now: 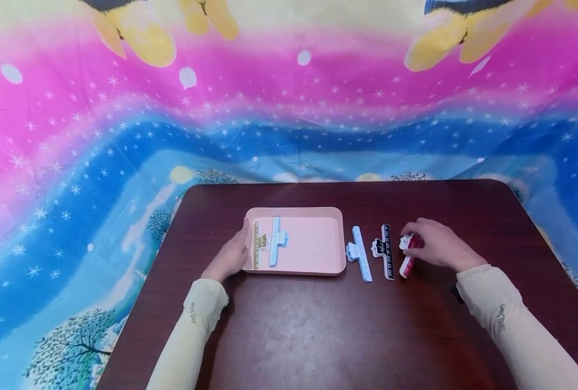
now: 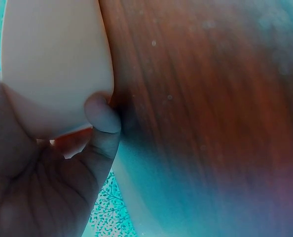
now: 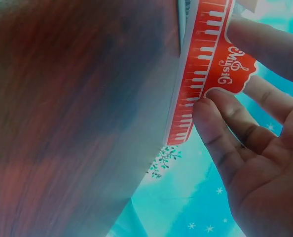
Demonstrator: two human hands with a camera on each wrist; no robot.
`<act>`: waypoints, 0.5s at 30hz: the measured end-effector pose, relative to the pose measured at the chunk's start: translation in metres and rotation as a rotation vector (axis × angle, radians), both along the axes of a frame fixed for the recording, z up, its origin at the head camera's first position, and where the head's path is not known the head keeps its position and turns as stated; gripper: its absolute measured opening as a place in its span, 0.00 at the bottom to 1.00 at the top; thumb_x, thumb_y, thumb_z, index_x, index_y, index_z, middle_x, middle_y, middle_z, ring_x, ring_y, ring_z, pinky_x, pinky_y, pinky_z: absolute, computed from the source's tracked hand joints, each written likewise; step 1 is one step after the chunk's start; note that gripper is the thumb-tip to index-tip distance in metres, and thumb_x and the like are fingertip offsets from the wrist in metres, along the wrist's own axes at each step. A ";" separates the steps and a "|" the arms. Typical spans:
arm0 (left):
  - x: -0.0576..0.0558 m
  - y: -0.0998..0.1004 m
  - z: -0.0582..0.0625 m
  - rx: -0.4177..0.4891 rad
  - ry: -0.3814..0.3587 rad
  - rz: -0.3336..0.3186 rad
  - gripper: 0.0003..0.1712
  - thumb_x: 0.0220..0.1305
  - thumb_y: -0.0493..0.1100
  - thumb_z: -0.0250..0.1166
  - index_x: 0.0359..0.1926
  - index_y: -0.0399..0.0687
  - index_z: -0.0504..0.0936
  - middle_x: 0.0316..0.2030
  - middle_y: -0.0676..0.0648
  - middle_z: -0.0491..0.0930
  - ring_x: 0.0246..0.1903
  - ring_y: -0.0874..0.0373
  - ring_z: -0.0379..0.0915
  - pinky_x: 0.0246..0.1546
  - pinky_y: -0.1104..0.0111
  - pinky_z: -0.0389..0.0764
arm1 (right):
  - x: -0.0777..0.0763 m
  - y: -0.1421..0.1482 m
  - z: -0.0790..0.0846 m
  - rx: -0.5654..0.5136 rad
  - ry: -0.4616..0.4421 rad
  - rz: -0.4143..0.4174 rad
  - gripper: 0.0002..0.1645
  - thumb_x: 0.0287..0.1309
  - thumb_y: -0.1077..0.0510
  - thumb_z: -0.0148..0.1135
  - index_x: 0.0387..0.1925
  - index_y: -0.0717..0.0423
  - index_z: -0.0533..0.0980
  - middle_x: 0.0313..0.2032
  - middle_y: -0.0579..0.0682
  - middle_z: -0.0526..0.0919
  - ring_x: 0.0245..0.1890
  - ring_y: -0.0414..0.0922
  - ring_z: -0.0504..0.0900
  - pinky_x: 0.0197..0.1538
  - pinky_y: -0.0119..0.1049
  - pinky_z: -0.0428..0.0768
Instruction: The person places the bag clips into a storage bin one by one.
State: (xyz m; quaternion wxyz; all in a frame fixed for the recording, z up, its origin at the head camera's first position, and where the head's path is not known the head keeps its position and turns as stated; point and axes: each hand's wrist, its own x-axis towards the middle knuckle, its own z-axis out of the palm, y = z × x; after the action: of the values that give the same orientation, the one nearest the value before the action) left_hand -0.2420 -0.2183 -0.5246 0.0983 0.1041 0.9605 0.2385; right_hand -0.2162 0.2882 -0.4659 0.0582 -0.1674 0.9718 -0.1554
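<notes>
My left hand [image 1: 230, 254] grips the left end of a pink tray [image 1: 318, 265]; in the left wrist view the thumb [image 2: 103, 113] bends against the tray's outer wall [image 2: 57, 64]. Inside the tray, at its left, lie a gold piano-key clip [image 1: 257, 252] and a light blue one [image 1: 274, 249]. Over at the right, my right hand [image 1: 437, 244] holds a red piano-key clip [image 1: 407, 266] by its wider part. Up close in the right wrist view, the red clip [image 3: 201, 74] shows white keys and "Music" lettering, with fingers on its edges.
Between the tray and my right hand, another light blue clip [image 1: 362, 254] and a black clip [image 1: 389, 254] lie side by side on the dark wooden table [image 1: 289, 330]. A colourful printed cloth [image 1: 289, 124] hangs behind the table and at its sides.
</notes>
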 end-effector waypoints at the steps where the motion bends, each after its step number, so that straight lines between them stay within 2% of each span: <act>1: 0.000 0.000 0.000 0.003 -0.003 0.001 0.43 0.78 0.36 0.43 0.84 0.47 0.31 0.82 0.36 0.48 0.79 0.43 0.51 0.79 0.49 0.58 | 0.000 0.000 0.001 -0.008 -0.002 -0.009 0.24 0.51 0.53 0.81 0.48 0.59 0.83 0.41 0.57 0.83 0.39 0.51 0.79 0.47 0.56 0.84; 4: 0.000 0.000 0.000 0.011 -0.014 0.002 0.43 0.78 0.37 0.43 0.84 0.48 0.31 0.82 0.38 0.48 0.79 0.44 0.51 0.79 0.49 0.57 | -0.002 0.001 0.005 -0.035 -0.019 -0.034 0.25 0.53 0.49 0.80 0.46 0.59 0.82 0.40 0.56 0.84 0.38 0.50 0.79 0.46 0.56 0.85; 8: 0.000 -0.001 -0.002 0.019 -0.023 0.004 0.42 0.79 0.37 0.42 0.84 0.49 0.30 0.82 0.38 0.48 0.79 0.44 0.51 0.79 0.50 0.57 | -0.003 -0.001 0.008 -0.064 -0.064 -0.074 0.24 0.57 0.45 0.77 0.44 0.56 0.81 0.37 0.53 0.85 0.35 0.47 0.78 0.41 0.49 0.85; 12: -0.001 -0.001 -0.003 0.022 -0.018 0.004 0.41 0.79 0.38 0.41 0.84 0.48 0.31 0.82 0.38 0.49 0.79 0.44 0.51 0.79 0.50 0.56 | -0.003 -0.002 0.009 -0.066 -0.106 -0.108 0.23 0.61 0.41 0.72 0.43 0.55 0.79 0.33 0.50 0.84 0.33 0.45 0.77 0.36 0.41 0.81; 15: -0.001 -0.001 -0.004 0.019 -0.010 0.001 0.41 0.79 0.38 0.40 0.84 0.47 0.31 0.82 0.38 0.49 0.79 0.45 0.51 0.79 0.51 0.56 | -0.004 -0.002 0.009 -0.073 -0.133 -0.128 0.23 0.65 0.38 0.67 0.38 0.55 0.78 0.28 0.50 0.82 0.29 0.45 0.77 0.32 0.39 0.79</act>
State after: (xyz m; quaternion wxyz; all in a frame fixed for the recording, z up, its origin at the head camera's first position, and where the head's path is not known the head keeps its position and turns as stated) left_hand -0.2433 -0.2196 -0.5285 0.1022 0.1033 0.9577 0.2484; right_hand -0.2205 0.2863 -0.4569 0.1065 -0.0962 0.9682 -0.2051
